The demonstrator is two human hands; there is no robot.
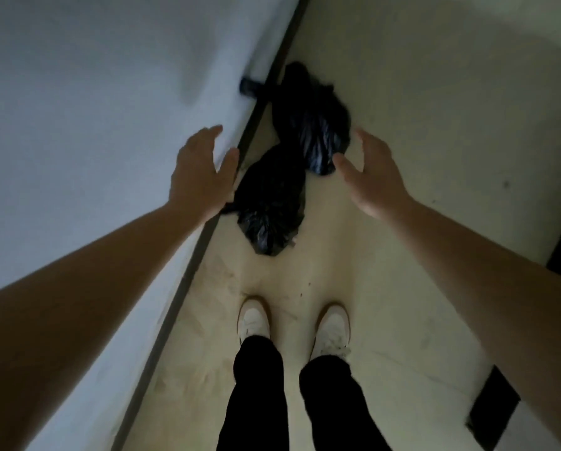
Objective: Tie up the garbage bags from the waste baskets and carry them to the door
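On the smooth cream floor [403,222], against the dark skirting [207,236] of the matt pale wall [77,109] at left: lumpy near bag [269,206] and far bag [311,125], both crinkled glossy black plastic, touching end to end. Above, left hand [201,170] and right hand [370,170], fingers spread, holding nothing, the bags lying between them.

Dim indoor passage or entry area, seen from above; whether it belongs to a home or another kind of building cannot be told. A pale cream hard floor [419,131] fills most of the view, marked with scuffs and dirt specks [227,278]. Along the left runs a plain white wall [77,92] with a dark skirting strip [188,271] at its foot. A nearer garbage bag [269,203] and a farther garbage bag [311,125], both black, lie on the floor beside that strip. Dark rectangular patches [491,408] at the right edge are too cropped to identify.
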